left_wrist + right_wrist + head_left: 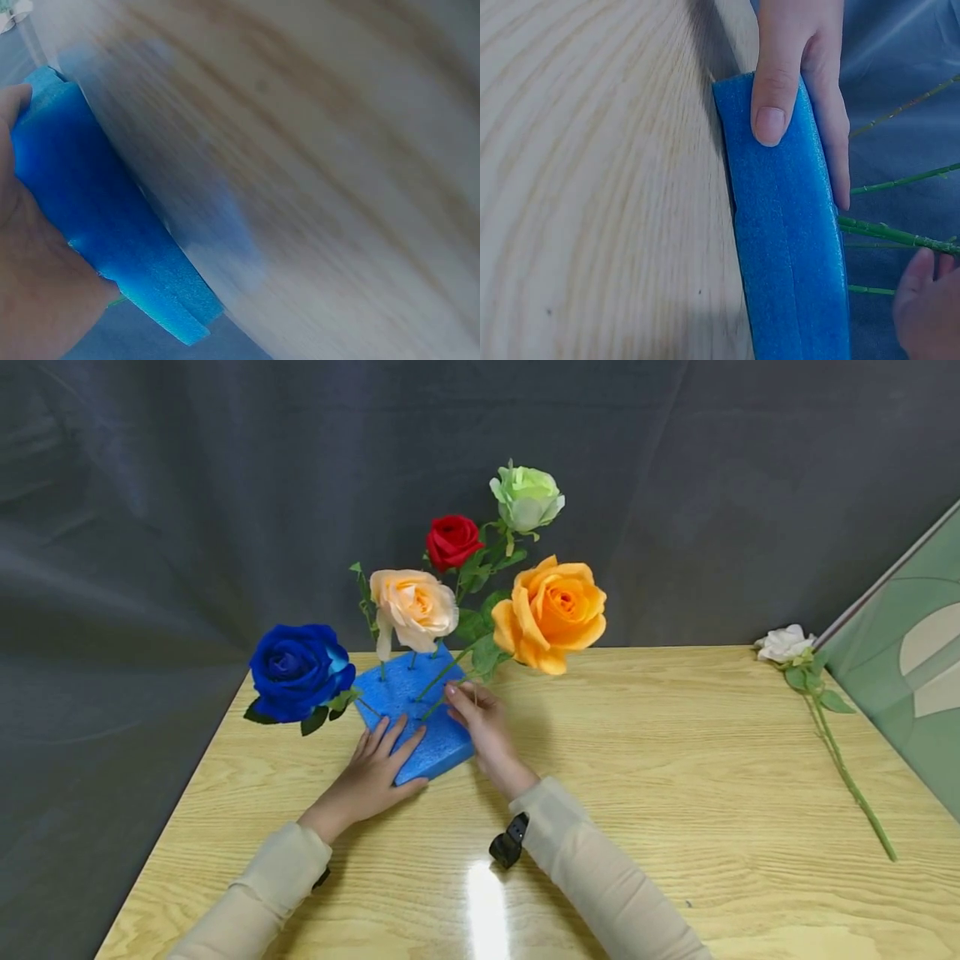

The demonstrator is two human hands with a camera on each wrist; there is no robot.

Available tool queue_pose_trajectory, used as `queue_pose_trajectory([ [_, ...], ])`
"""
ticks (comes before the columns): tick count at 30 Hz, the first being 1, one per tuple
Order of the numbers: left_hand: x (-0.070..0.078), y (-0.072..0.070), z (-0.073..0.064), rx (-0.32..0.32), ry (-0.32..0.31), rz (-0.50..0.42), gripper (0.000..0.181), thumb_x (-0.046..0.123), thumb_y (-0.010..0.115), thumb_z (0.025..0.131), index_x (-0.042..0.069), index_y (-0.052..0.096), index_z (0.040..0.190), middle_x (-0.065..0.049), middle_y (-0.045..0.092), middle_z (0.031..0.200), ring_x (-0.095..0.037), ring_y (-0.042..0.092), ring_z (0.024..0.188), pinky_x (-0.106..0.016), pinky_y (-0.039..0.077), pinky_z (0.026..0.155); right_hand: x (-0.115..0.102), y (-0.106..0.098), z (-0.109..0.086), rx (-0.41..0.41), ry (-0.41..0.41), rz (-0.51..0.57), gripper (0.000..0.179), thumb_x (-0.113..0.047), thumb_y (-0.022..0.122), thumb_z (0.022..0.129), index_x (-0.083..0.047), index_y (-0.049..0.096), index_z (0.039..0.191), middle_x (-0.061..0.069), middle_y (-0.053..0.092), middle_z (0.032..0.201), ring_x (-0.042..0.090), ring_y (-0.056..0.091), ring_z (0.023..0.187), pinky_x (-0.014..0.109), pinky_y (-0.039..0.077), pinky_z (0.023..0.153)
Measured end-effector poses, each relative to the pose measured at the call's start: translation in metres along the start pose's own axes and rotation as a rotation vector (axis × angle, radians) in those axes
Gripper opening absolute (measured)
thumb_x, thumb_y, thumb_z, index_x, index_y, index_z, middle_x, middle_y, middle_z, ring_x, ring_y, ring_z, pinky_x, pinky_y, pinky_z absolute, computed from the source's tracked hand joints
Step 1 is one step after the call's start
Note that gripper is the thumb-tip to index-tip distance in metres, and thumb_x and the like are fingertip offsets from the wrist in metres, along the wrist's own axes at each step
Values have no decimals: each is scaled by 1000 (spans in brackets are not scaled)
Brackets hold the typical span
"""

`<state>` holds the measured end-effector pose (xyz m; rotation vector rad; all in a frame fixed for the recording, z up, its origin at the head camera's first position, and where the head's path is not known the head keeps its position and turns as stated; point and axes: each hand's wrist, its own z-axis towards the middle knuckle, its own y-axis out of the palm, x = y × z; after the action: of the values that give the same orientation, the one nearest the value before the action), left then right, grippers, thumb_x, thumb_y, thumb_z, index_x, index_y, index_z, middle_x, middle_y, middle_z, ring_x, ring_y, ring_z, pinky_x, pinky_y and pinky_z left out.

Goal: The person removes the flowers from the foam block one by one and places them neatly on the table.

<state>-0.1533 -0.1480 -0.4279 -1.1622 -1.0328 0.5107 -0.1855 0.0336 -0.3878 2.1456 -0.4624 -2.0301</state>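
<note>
A blue foam block [438, 752] lies on the table with artificial roses standing in it. My left hand [378, 768] rests on its near left part, straight fingers spread over the top; the thumb [771, 120] lies along the side face. My right hand [480, 718] pinches a green stem [885, 232] close above the block; this stem leads up towards the orange rose [558, 610]. Leaning left is a blue rose [296, 672]. A peach rose [416, 602], a red rose [453, 542] and a light green rose [528, 497] rise behind.
A white rose [785, 643] with a long stem lies at the table's right side. Beside it leans a green panel [915, 635]. A dark grey curtain [712, 510] hangs behind the wooden table [675, 760].
</note>
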Motion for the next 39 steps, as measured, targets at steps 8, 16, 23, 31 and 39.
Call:
queue_pose_trajectory([
  [8, -2, 1, 0, 15, 9, 14, 73, 38, 62, 91, 12, 29, 151, -23, 16, 158, -47, 6, 146, -69, 13, 112, 0, -2, 3, 26, -24, 48, 24, -3, 64, 89, -23, 68, 77, -15, 69, 81, 0, 65, 74, 28, 55, 81],
  [16, -2, 0, 0, 16, 9, 10, 73, 38, 62, 92, 12, 29, 151, -23, 16, 158, -47, 6, 146, -69, 13, 112, -2, -5, 5, 16, -28, 60, 12, -1, 65, 88, -10, 71, 83, -10, 71, 86, 2, 67, 76, 25, 56, 76],
  [23, -2, 0, 1, 8, 10, 1, 73, 38, 61, 92, 12, 28, 152, -23, 15, 158, -48, 5, 146, -69, 14, 112, -2, -8, 8, 13, -20, 25, 12, -1, 66, 87, 0, 72, 98, 9, 73, 105, 1, 67, 78, 22, 56, 76],
  [31, -1, 0, 1, 8, 13, 10, 71, 38, 60, 93, 12, 29, 151, -23, 15, 158, -48, 5, 146, -69, 14, 111, 1, -12, 10, 3, -52, 16, 27, 1, 61, 90, 15, 62, 113, 19, 68, 117, 0, 67, 83, 20, 55, 77],
  [39, 1, -1, 0, -2, 1, 7, 71, 38, 60, 93, 13, 28, 152, -23, 15, 159, -47, 4, 146, -69, 14, 112, 4, -16, 10, -2, -80, 124, 16, 2, 61, 90, -9, 72, 85, 5, 73, 103, 3, 69, 84, 19, 55, 76],
])
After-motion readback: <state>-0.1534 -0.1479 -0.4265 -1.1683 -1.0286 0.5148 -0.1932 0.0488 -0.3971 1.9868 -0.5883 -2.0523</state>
